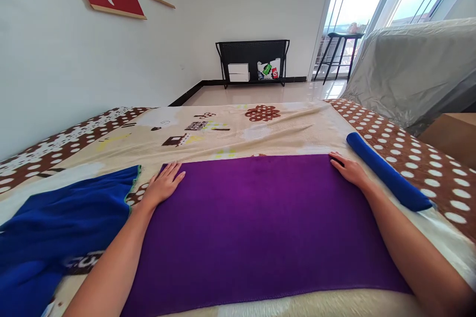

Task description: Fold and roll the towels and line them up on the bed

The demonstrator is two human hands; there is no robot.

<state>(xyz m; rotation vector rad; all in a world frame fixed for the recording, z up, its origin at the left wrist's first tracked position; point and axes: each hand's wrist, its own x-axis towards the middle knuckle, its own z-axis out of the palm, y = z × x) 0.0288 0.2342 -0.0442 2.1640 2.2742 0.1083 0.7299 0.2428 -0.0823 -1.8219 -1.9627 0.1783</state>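
A purple cloth (260, 228) lies spread flat in front of me on a patterned blanket (223, 131). My left hand (163, 185) rests open on its far left corner, fingers stretched out. On its far right corner lies my right hand (347, 167), also open with the fingers extended. Left of my left arm is a crumpled blue cloth (82, 213) with a green stitched edge. To the right of my right hand, a blue cloth rolled or folded into a long narrow strip (386, 171) lies slanting on the blanket.
Brown borders with white dots (412, 161) run along the blanket's sides. Beyond it stands a black rack (253, 52) holding white boxes (238, 72) and a printed cushion (268, 69). At right are plastic-covered furniture (420, 64), a cardboard box (451, 136) and a stool (340, 47).
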